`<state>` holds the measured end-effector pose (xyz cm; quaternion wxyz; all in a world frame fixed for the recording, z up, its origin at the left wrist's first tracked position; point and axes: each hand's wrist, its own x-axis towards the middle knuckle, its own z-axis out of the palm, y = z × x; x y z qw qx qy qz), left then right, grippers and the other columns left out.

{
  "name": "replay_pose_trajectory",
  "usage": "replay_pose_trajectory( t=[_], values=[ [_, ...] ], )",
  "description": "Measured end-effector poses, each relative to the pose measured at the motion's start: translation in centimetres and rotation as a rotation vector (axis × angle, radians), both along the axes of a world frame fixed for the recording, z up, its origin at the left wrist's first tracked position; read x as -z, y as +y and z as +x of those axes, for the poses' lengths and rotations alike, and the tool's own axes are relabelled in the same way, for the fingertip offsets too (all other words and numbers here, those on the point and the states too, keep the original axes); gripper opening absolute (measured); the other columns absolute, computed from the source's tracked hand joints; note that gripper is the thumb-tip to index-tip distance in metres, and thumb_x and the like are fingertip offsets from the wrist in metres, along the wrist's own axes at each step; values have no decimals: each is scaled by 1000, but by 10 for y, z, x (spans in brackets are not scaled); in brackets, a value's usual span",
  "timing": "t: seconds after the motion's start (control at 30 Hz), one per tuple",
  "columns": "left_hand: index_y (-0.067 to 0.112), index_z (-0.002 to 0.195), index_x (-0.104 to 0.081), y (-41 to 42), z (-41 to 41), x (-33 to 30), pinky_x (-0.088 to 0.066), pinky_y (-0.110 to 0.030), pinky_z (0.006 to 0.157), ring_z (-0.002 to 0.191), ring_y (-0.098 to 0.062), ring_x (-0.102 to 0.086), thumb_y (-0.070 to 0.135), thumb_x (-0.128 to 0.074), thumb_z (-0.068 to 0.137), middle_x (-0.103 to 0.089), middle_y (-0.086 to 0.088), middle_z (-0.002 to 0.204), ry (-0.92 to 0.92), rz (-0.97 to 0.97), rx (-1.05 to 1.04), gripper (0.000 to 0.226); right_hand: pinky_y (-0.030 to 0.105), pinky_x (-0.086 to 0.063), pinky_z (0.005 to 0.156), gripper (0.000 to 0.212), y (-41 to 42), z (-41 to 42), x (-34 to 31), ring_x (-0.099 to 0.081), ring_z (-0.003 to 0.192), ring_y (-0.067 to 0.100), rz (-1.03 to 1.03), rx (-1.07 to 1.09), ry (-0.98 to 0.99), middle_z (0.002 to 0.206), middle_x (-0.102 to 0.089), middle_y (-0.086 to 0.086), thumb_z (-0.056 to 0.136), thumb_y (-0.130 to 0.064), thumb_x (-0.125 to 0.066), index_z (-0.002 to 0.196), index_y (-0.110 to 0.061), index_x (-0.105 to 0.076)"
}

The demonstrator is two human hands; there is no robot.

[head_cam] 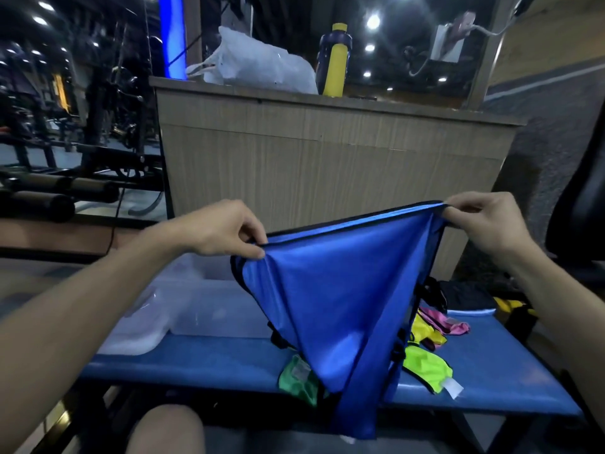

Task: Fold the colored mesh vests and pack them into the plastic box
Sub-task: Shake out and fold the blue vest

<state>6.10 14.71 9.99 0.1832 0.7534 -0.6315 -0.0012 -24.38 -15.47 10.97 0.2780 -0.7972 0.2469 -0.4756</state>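
At far left on the blue bench: plastic box, clear, sitting open-topped, its loose lid lying just beside it; contents hard to make out. Left hand: thumb and fingers pinching one upper corner of the blue vest. Blue vest: hanging in the air between both hands, top edge being stretched taut, lower point drooping past the bench front. Judged step: spreading the vest ahead of its first fold; next move is calling for the corners to be brought together evenly. Right hand: fingers pinching the opposite corner. Below and right: green vest, yellow vest and pink vest lying unfolded, partly hidden by the blue cloth.
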Motion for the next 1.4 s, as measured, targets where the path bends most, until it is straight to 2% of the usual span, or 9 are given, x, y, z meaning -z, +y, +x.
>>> replay_pose_trajectory(
  t=[0.17, 0.37, 0.47, 0.57, 0.7, 0.87, 1.03, 1.17, 1.4],
  values=[
    [25, 74, -75, 5, 7, 23, -48, -24, 66, 64, -2, -62, 23, -78, 86, -69, 17, 68, 1, 47, -46, 13, 19, -59, 70, 8, -1, -2, -23, -65, 65, 1, 100, -71, -228, 66, -72, -12, 90, 3, -70, 91, -3, -74],
    [-18, 79, -45, 49, -37, -43, -47, -29, 63, 68, -22, -48, 35, -90, 63, -44, -18, 79, 982, -367, 412, 71, 14, -53, 64, 18, -8, -16, -35, -65, 66, 0, 209, -114, -320, 65, -72, -13, 92, -2, -68, 82, -16, -72],
    [-1, 83, -57, 48, -51, -69, -46, -30, 68, 73, -22, -50, 27, -81, 62, -49, -14, 78, 1056, -444, 458, 43, 16, -56, 66, 12, -8, -14, -27, -65, 66, 2, 319, -227, -326, 66, -72, -9, 89, -8, -73, 79, -14, -73],
    [8, 87, -62, 33, -44, -74, -52, -24, 75, 72, -14, -59, 19, -69, 75, -63, -5, 79, 1208, -598, 297, 18, 19, -57, 68, 33, -10, -20, -23, -65, 64, 5, 426, -355, -318, 65, -69, -4, 51, -38, -93, 68, -14, -77],
    [12, 73, -65, 28, -19, -80, -42, -12, 61, 60, -1, -51, 18, -67, 97, -61, 10, 64, 618, -636, 12, 25, 15, -57, 66, 67, -27, -36, -15, -64, 64, 2, 509, -387, -222, 68, -68, -4, 19, -52, -102, 70, -16, -79],
    [29, 81, -76, 13, 22, -62, -55, -33, 81, 72, 0, -65, 29, -80, 87, -74, 14, 79, -14, -364, -204, 7, 15, -58, 69, 27, -28, -48, -5, -67, 67, 4, 601, -487, -63, 70, -66, -1, 49, -30, -90, 65, -15, -75],
    [22, 73, -78, -16, 27, -26, -58, -31, 73, 71, -8, -67, 19, -82, 83, -73, 10, 71, 204, -481, -382, 12, 18, -60, 70, 25, -28, -41, 20, -70, 69, 6, 689, -513, -3, 76, -69, 4, 60, -34, -93, 65, -15, -77],
    [13, 75, -80, -32, 30, -11, -62, -40, 87, 79, -18, -70, 12, -82, 82, -77, -3, 78, 579, -522, -467, 7, 22, -61, 69, 63, -28, -31, 38, -71, 68, 8, 689, -525, 5, 72, -73, 2, 22, -51, -103, 68, -15, -79],
    [20, 72, -79, -39, 42, 2, -61, -37, 83, 84, -18, -73, 16, -85, 78, -76, 5, 75, 442, -473, -528, 9, 23, -60, 69, 70, -33, -26, 54, -70, 73, 11, 600, -539, 30, 81, -75, 8, 33, -59, -101, 79, -10, -82]
  ],
)
